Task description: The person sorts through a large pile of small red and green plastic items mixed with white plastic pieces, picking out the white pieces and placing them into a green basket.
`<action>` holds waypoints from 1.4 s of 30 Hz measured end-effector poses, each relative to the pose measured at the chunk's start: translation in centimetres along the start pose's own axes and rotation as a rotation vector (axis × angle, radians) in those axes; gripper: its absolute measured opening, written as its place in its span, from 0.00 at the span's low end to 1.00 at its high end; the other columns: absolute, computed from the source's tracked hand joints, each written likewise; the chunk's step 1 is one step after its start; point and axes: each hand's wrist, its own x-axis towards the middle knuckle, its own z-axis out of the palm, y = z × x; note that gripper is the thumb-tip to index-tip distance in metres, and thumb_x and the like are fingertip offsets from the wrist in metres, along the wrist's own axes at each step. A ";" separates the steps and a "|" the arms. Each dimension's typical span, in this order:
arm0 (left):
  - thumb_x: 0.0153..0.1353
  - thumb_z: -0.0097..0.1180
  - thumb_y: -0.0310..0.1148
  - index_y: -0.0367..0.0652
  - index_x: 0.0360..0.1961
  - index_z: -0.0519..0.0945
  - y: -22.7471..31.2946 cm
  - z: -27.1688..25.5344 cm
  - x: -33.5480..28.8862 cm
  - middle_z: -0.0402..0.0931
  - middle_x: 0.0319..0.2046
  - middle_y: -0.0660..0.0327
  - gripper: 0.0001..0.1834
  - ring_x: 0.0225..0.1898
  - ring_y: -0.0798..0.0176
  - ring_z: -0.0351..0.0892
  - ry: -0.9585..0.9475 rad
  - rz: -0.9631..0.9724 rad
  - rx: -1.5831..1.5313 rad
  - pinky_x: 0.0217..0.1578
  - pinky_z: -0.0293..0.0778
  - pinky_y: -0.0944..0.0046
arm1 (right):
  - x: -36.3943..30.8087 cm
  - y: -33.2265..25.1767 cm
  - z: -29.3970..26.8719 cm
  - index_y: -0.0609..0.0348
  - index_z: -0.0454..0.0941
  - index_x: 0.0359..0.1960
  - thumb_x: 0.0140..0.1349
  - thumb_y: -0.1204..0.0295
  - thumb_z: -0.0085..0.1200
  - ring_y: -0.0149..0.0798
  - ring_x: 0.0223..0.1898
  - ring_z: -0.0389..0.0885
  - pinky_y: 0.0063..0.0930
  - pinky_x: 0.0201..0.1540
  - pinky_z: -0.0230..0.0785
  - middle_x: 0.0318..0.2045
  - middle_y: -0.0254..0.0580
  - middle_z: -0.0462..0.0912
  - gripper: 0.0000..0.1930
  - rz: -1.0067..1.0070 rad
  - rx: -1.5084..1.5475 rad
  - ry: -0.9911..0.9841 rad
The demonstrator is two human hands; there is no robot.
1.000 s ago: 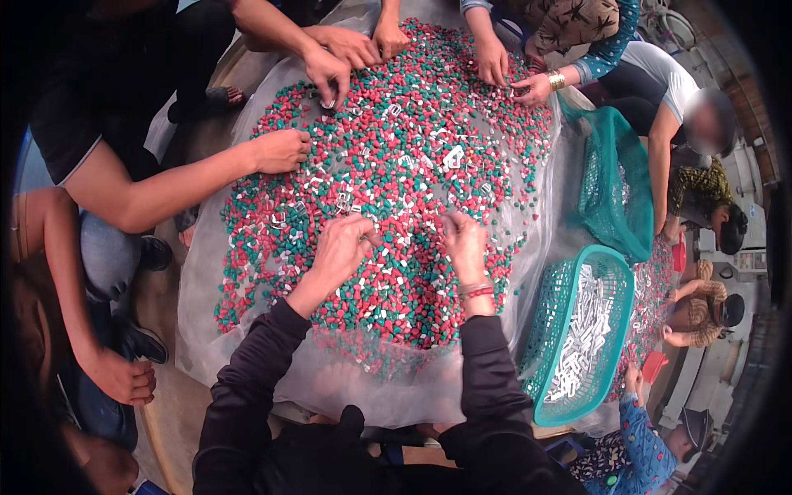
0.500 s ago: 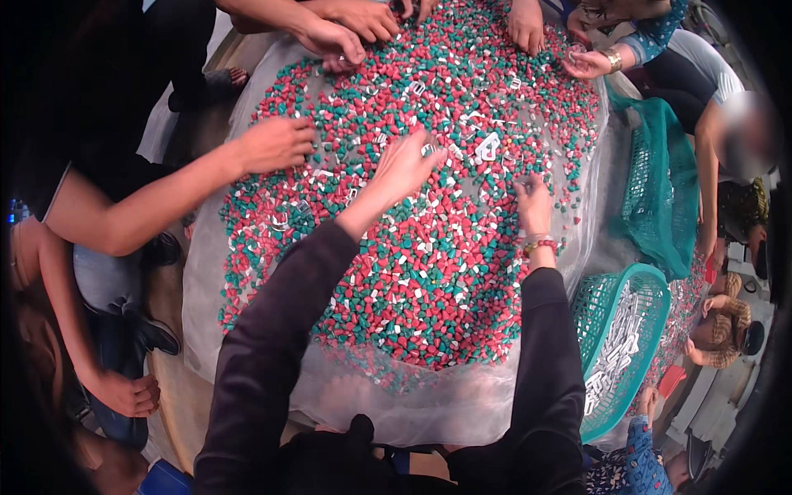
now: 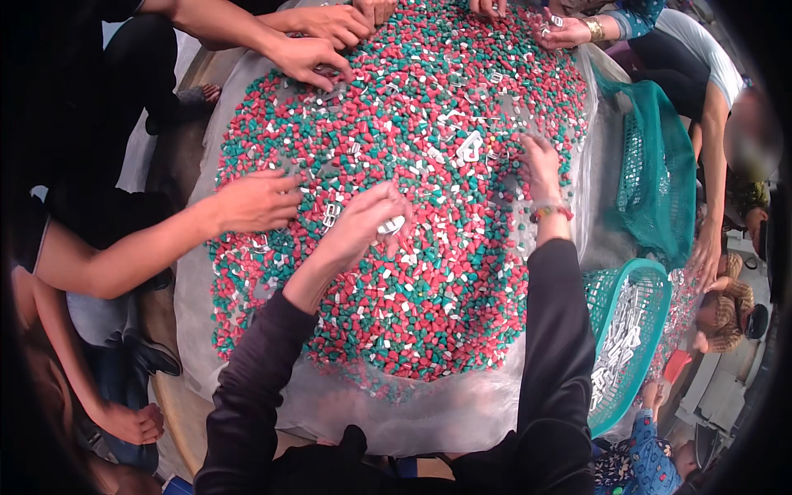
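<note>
A thick spread of small red, green and white plastic pieces (image 3: 429, 305) covers the sheet in front of me. Over its middle my left hand (image 3: 363, 224) is closed round a white plastic piece (image 3: 391, 224), its outline partly hidden by the fingers. A white slotted buckle-like piece (image 3: 331, 216) lies just left of that hand. My right hand (image 3: 544, 169), a beaded bracelet at its wrist, hovers low over the right side of the spread. Its fingers look bent but apart, with nothing visible in them. Between my hands and farther off lies a larger white looped piece (image 3: 470, 147).
A co-worker's hand (image 3: 262, 200) reaches in from the left; other people's hands (image 3: 313, 59) work along the far edge. At right stand a teal basket (image 3: 665, 289) holding white plastic pieces and a green net-covered basket (image 3: 660, 177). Translucent sheeting (image 3: 412, 421) borders the spread.
My left hand has drawn back toward me and left, holding the white piece. My right hand has shifted slightly away from me. The co-worker's left-side hand sits lower in view.
</note>
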 end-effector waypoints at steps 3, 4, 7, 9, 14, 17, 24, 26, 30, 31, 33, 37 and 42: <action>0.57 0.43 0.29 0.40 0.33 0.65 1.3 -0.5 -2.6 0.64 0.26 0.59 0.05 0.23 0.69 0.65 -0.032 -0.203 -0.748 0.12 0.58 0.76 | 0.7 1.3 3.2 0.47 0.66 0.55 0.57 0.57 0.45 0.48 0.36 0.79 0.39 0.34 0.70 0.34 0.46 0.81 0.23 -0.333 -0.725 0.278; 0.56 0.43 0.29 0.40 0.32 0.64 1.4 -0.6 -3.0 0.62 0.25 0.60 0.04 0.21 0.71 0.62 -0.055 -0.209 -0.870 0.11 0.53 0.81 | 0.7 1.8 3.8 0.39 0.68 0.53 0.58 0.54 0.43 0.53 0.40 0.77 0.46 0.40 0.69 0.36 0.48 0.80 0.21 -0.274 -0.680 0.189; 0.58 0.42 0.30 0.40 0.30 0.64 1.4 -2.1 -4.0 0.58 0.22 0.63 0.05 0.19 0.73 0.57 -0.009 -0.242 -1.071 0.10 0.48 0.80 | -2.5 1.3 6.4 0.37 0.70 0.49 0.58 0.57 0.43 0.52 0.34 0.79 0.46 0.34 0.70 0.32 0.50 0.79 0.17 -0.471 -0.890 -0.107; 0.61 0.41 0.32 0.40 0.31 0.64 0.7 -3.2 -4.3 0.55 0.19 0.67 0.07 0.17 0.75 0.52 0.002 -0.197 -1.093 0.09 0.45 0.80 | -5.9 2.7 8.2 0.38 0.71 0.48 0.60 0.60 0.42 0.52 0.31 0.79 0.46 0.31 0.70 0.28 0.50 0.79 0.15 -0.687 -0.904 -0.256; 0.63 0.44 0.39 0.42 0.29 0.69 0.3 -4.6 -5.2 0.50 0.13 0.74 0.12 0.11 0.81 0.46 0.057 -0.184 -0.925 0.09 0.42 0.80 | -17.3 3.9 7.1 0.36 0.70 0.52 0.58 0.64 0.47 0.49 0.30 0.78 0.40 0.29 0.71 0.33 0.44 0.78 0.18 -0.866 -0.806 -0.597; 0.61 0.47 0.38 0.42 0.28 0.69 1.2 -4.7 -6.7 0.48 0.12 0.75 0.10 0.11 0.83 0.47 0.241 -0.244 -0.527 0.09 0.40 0.80 | -22.5 3.9 6.2 0.35 0.69 0.53 0.58 0.63 0.47 0.47 0.27 0.77 0.39 0.26 0.71 0.31 0.45 0.77 0.19 -0.956 -0.755 -0.795; 0.48 0.59 0.41 0.45 0.32 0.80 -1.1 -2.6 -7.0 0.78 0.26 0.57 0.14 0.30 0.58 0.77 -0.043 0.019 0.759 0.33 0.71 0.59 | -24.9 3.0 1.7 0.50 0.69 0.50 0.58 0.60 0.48 0.47 0.31 0.76 0.38 0.32 0.70 0.31 0.48 0.75 0.19 -0.777 -0.638 -0.570; 0.47 0.60 0.41 0.43 0.33 0.79 -2.8 -0.4 -5.9 0.77 0.26 0.55 0.15 0.31 0.52 0.77 -0.043 0.115 1.007 0.34 0.71 0.54 | -22.8 2.5 0.5 0.54 0.71 0.46 0.58 0.64 0.48 0.46 0.27 0.77 0.36 0.30 0.68 0.26 0.49 0.77 0.15 -0.588 -0.603 -0.492; 0.51 0.56 0.37 0.39 0.28 0.73 -6.6 2.3 -2.2 0.75 0.24 0.51 0.12 0.30 0.48 0.76 -0.091 0.180 1.247 0.31 0.70 0.49 | -20.8 1.6 0.9 0.57 0.72 0.40 0.58 0.68 0.47 0.42 0.21 0.76 0.36 0.26 0.64 0.17 0.46 0.74 0.11 -0.439 -0.534 -0.456; 0.52 0.55 0.37 0.38 0.28 0.73 -7.6 2.3 -1.6 0.75 0.25 0.50 0.12 0.30 0.47 0.76 -0.134 0.148 1.242 0.31 0.70 0.49 | -22.1 1.4 1.9 0.57 0.71 0.37 0.58 0.66 0.49 0.41 0.21 0.76 0.37 0.25 0.65 0.18 0.46 0.75 0.10 -0.454 -0.527 -0.501; 0.53 0.53 0.37 0.37 0.27 0.72 -7.5 2.2 -2.1 0.74 0.24 0.51 0.12 0.28 0.49 0.76 -0.070 0.174 1.173 0.31 0.70 0.50 | -26.4 1.7 3.8 0.58 0.69 0.36 0.56 0.64 0.51 0.42 0.22 0.77 0.36 0.24 0.67 0.19 0.45 0.75 0.12 -0.654 -0.636 -0.601; 0.58 0.46 0.36 0.37 0.24 0.69 -3.3 -0.7 -2.8 0.70 0.19 0.58 0.12 0.24 0.61 0.74 0.013 0.092 0.561 0.23 0.70 0.57 | -31.9 5.3 6.1 0.55 0.65 0.38 0.49 0.70 0.52 0.39 0.26 0.77 0.29 0.21 0.70 0.24 0.41 0.72 0.14 -1.105 -1.001 -0.657; 0.54 0.46 0.29 0.42 0.26 0.67 -0.7 -1.9 -8.0 0.69 0.27 0.60 0.04 0.17 0.74 0.66 -0.104 -0.126 -0.620 0.07 0.58 0.76 | -30.7 8.0 6.4 0.57 0.63 0.35 0.56 0.68 0.50 0.41 0.28 0.77 0.34 0.22 0.70 0.26 0.41 0.73 0.10 -0.992 -0.937 -0.660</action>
